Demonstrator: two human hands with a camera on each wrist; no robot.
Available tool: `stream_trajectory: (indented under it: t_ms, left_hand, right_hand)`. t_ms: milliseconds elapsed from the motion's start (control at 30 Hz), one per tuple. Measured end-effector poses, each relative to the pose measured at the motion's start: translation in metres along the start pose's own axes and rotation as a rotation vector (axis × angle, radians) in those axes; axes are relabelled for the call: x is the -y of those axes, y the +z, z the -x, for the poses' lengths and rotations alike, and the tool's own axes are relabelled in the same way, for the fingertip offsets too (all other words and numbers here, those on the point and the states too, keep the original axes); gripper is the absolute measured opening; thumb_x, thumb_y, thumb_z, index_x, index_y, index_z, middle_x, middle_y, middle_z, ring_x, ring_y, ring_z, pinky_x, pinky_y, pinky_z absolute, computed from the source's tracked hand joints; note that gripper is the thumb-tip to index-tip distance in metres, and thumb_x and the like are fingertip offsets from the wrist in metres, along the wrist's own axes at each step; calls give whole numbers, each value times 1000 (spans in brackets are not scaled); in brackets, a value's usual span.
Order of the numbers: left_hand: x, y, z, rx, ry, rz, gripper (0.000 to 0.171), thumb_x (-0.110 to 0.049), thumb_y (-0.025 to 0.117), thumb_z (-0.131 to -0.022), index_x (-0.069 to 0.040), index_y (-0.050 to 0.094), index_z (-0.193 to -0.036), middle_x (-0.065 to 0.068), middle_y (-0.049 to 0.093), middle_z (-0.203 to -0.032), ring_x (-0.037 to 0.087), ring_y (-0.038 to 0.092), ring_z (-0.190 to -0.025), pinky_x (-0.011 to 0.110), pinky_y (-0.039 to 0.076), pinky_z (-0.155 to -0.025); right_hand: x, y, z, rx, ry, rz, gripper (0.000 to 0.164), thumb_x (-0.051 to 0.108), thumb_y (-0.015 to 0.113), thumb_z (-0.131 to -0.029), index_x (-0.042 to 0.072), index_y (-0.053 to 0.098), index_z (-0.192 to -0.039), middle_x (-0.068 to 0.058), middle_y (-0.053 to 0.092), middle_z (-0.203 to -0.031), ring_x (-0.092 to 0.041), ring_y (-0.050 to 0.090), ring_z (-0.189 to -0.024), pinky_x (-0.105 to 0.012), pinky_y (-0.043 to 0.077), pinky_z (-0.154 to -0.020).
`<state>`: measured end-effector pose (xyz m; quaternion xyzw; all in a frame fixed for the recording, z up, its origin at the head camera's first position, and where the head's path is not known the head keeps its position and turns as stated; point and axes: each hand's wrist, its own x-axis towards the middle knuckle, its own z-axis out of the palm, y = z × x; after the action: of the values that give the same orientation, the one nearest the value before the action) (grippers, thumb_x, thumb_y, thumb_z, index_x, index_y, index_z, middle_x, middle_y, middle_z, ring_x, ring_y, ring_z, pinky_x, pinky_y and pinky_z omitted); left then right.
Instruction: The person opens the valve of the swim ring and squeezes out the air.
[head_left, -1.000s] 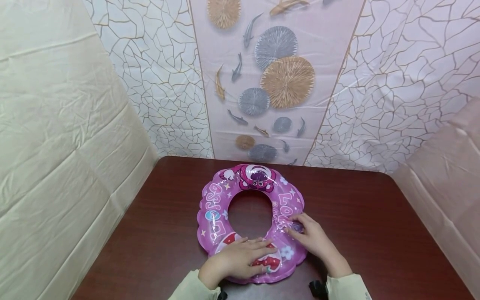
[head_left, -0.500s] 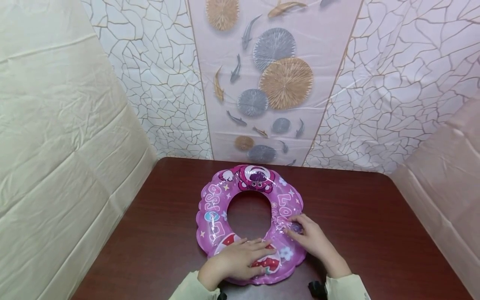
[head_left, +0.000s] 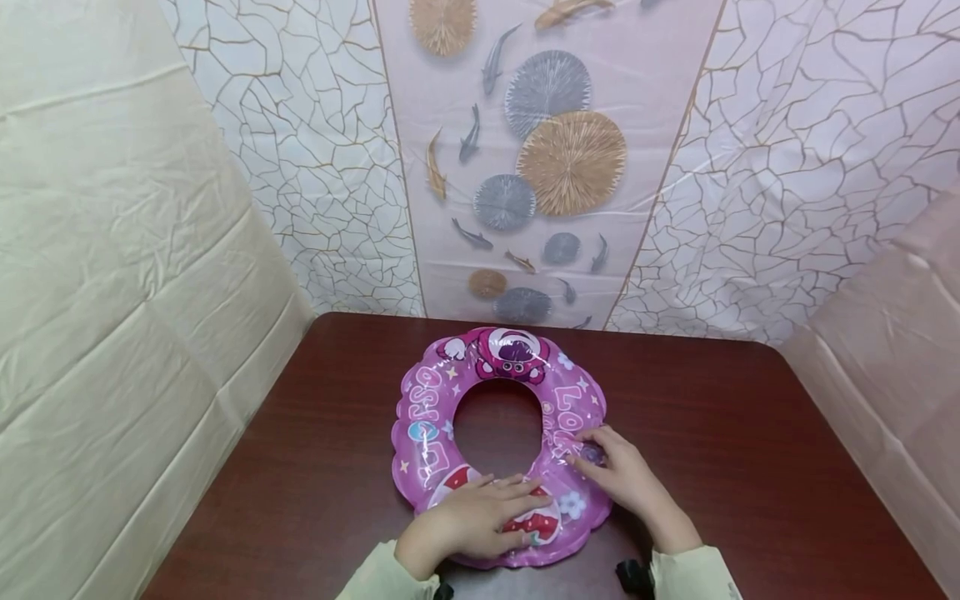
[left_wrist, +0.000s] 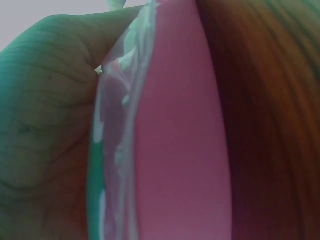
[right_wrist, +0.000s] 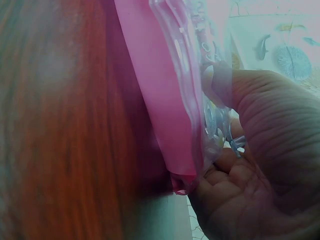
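Tabletop [head_left: 750, 467], wide margins beside swim ring [head_left: 426, 429]

Swim ring [head_left: 426, 410] on table [head_left: 712, 450], backdrop [head_left: 517, 200] behind, cloth panel [head_left: 142, 283] left.

A strawberry print [head_left: 534, 523] on a pink inflatable ring [head_left: 422, 408] lies partly hidden beneath a person's left hand [head_left: 483, 518]. Fingers of the right hand [head_left: 630, 475] obscure the clear valve [right_wrist: 236, 142] beside them, their hold unclear; small lettering [head_left: 548, 419] beyond those fingertips is too small to read. Behind the hands, pale sleeves [head_left: 693, 573] run out of frame. Near the right hand, the tabletop [right_wrist: 55, 150] blurs in the wrist view.
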<state>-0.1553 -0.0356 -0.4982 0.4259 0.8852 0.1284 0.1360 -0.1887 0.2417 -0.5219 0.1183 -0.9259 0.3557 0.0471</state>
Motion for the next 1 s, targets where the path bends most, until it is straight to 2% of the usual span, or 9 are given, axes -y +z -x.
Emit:
stream_trajectory:
  t_ms: [733, 1000]
  left_hand:
    - [-1, -1, 0, 6, 5, -11, 56, -50, 51, -102, -41, 35, -155, -11, 28, -164, 16, 29, -149, 51, 29, -118]
    - [0, 0, 0, 13, -3, 0, 57, -50, 51, -102, -42, 35, -156, -11, 27, -164, 17, 28, -149, 51, 28, -118]
  right_hand:
    - [1, 0, 0, -19, -21, 11, 32, 28, 81, -87, 12, 68, -111, -1, 64, -106, -17, 60, -96, -42, 55, -84]
    - [0, 1, 0, -7, -15, 8, 33, 31, 80, -87, 13, 68, -112, 0, 64, -106, -16, 60, -95, -40, 55, -83]
